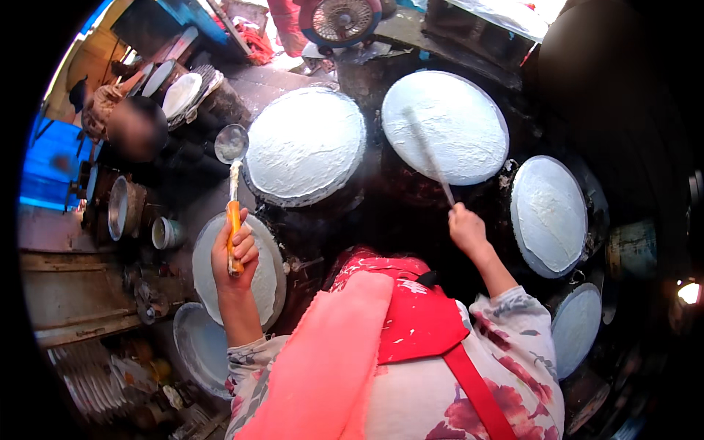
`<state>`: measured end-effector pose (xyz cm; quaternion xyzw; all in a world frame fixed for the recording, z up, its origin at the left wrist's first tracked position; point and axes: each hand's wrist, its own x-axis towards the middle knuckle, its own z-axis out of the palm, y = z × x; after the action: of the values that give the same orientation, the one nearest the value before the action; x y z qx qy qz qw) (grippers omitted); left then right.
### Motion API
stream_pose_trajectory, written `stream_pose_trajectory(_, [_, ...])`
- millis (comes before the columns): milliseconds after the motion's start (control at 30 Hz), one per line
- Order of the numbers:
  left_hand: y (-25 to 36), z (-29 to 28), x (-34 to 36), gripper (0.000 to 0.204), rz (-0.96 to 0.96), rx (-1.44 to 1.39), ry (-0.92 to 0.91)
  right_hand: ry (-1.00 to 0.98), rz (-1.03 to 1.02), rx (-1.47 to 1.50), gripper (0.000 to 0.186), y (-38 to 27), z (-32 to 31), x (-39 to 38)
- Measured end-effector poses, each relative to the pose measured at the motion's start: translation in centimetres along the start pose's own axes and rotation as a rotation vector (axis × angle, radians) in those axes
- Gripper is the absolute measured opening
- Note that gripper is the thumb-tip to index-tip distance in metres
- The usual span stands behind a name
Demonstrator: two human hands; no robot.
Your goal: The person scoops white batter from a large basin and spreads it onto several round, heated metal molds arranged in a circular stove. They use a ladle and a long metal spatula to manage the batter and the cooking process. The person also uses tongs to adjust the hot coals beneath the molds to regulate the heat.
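Note:
My left hand [238, 248] is wrapped round the orange handle of a ladle [232, 144], held upright with its metal bowl beside the far left round plate [304, 147]. White residue coats the ladle's neck. In my right hand [467, 226] is a thin flat stick, perhaps a spatula [433, 161], blurred near its tip. It reaches over the far right round plate [458, 132], which bears a white, uneven layer; whether the tip touches is unclear. More white-coated round plates stand around me: one [548, 216] to the right, another [203, 268] behind my left hand.
A pale round plate [198, 348] sits at the lower left, another [577, 330] at the lower right. A fan [342, 18] stands at the back. Another person [106, 110] is at the far left, near more round plates. A small bucket [167, 232] stands left of me.

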<state>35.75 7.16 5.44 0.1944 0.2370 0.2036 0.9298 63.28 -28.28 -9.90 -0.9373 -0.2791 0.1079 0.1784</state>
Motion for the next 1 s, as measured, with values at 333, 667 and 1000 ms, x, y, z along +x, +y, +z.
stream_pose_trajectory(333, [1.6, -2.4, -1.2, 0.036, -0.054, -0.035, -0.03, -0.11, -0.047, 0.008, 0.022, -3.0, 1.4, -5.4])
stream_pose_trajectory(667, [0.8, -3.2, 1.1, 0.042, -0.21, 0.114, -0.163, -0.054, 0.016, 0.059, 0.023, -5.1, 2.1, -12.2])
stream_pose_trajectory(1000, [-6.9, 0.3, 2.8, 0.04, -0.567, 0.211, -0.34, 0.278, 0.614, -0.007, 0.033, -0.2, 0.5, -23.7])
